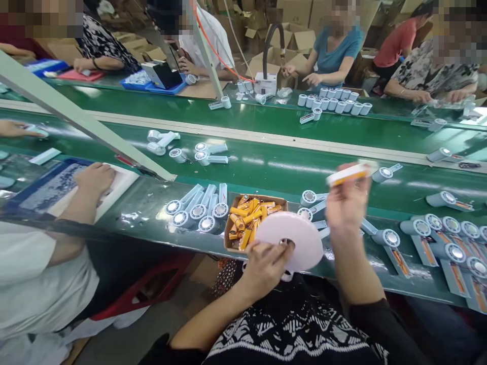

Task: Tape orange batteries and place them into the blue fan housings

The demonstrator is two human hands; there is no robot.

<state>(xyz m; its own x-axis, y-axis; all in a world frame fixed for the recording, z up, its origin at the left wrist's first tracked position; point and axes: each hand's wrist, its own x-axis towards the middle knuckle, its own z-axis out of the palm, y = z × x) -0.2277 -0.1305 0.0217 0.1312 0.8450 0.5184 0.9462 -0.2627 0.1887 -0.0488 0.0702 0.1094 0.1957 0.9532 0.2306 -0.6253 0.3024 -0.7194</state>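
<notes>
My left hand is closed on a flat white roll of tape, its fingers at the centre hole. The roll is held in front of my chest at the table's front edge. Raised to the right, my right hand pinches an orange cylindrical battery with a white strip along its upper side; motion blurs both somewhat. Just beyond the roll stands a cardboard box of orange batteries, partly hidden by the roll.
Light-blue handheld fans lie left of the box. More fans, with orange batteries in open handles, cover the right side. A green conveyor runs beyond. A slanting metal post stands at left. Co-workers sit beside and opposite.
</notes>
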